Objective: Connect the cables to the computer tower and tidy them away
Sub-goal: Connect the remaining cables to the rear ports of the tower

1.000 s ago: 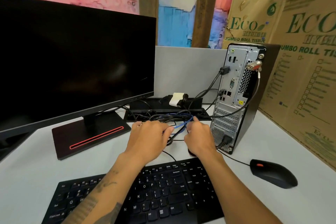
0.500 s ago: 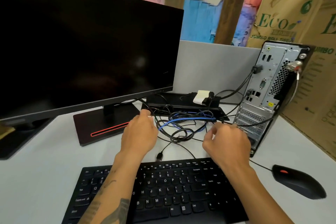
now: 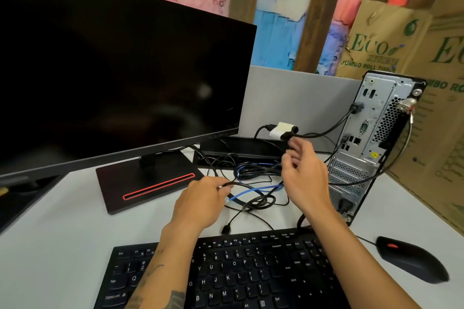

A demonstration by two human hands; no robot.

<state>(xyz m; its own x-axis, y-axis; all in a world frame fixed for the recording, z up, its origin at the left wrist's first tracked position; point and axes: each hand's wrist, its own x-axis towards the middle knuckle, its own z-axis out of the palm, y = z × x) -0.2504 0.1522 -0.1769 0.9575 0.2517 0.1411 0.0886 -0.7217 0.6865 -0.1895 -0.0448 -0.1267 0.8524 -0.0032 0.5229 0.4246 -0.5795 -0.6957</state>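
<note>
The computer tower stands at the right with its rear panel facing me and several black cables plugged in. A tangle of black cables and a blue cable lies on the desk between the monitor stand and the tower. My left hand rests on the desk with its fingers closed on a black cable loop. My right hand is raised above the tangle, fingers apart, just below a white adapter. A loose black plug lies by the keyboard.
A black monitor on a red-striped stand fills the left. A black keyboard lies in front, a black mouse at the right. A black cable tray sits behind the tangle. Cardboard boxes stand behind the tower.
My right hand has lifted off the desk and risen toward the white adapter, opening its fingers. My left hand has shifted right and taken a black cable loop. The view moved left.
</note>
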